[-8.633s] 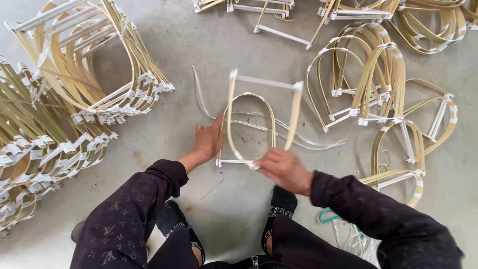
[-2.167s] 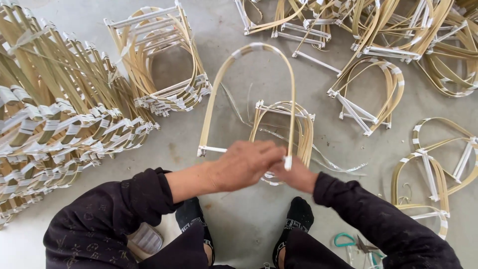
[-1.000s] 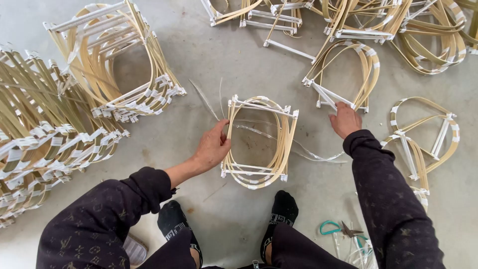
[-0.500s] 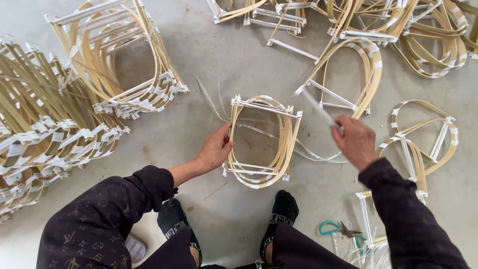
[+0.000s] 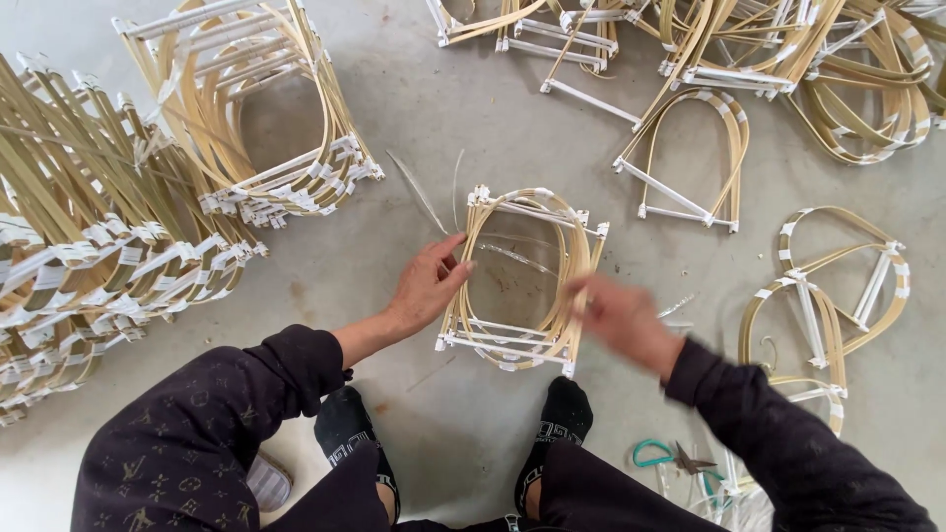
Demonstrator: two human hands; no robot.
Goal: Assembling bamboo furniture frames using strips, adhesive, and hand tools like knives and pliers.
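Head view, looking down at a grey concrete floor (image 5: 424, 128). Half a second back the right hand was out to the side, holding a thin pale strip near the loose arches; now the right hand (image 5: 616, 315) has come in against the right flank of the small stack of bamboo hoop frames (image 5: 522, 281) lying just ahead of the person's socked feet (image 5: 557, 424). Motion blur smears it; cannot tell how far the fingers are closed or whether the strip is still in it. Left hand (image 5: 429, 286) has not shifted: it rests at the stack's left edge, fingers partly curled, tips touching the outer hoop, steadying more than gripping. Judgement: the work has turned from fetching a piece to fitting it at the stack.

Materials: frames are flat split-bamboo strips, pale yellow, bent into U-shaped arches, closed at the foot by straight white crossbars and bound with white tape at the corners. Surfaces look smooth, springy. A taller nested stack (image 5: 251, 118) stands at upper left; a dense bundle of frames (image 5: 89, 246) fills the left edge. Single arches (image 5: 690, 158) lie scattered upper right. Teal-handled scissors (image 5: 670, 458) lie beside the right leg. Sleeves dark, patterned.
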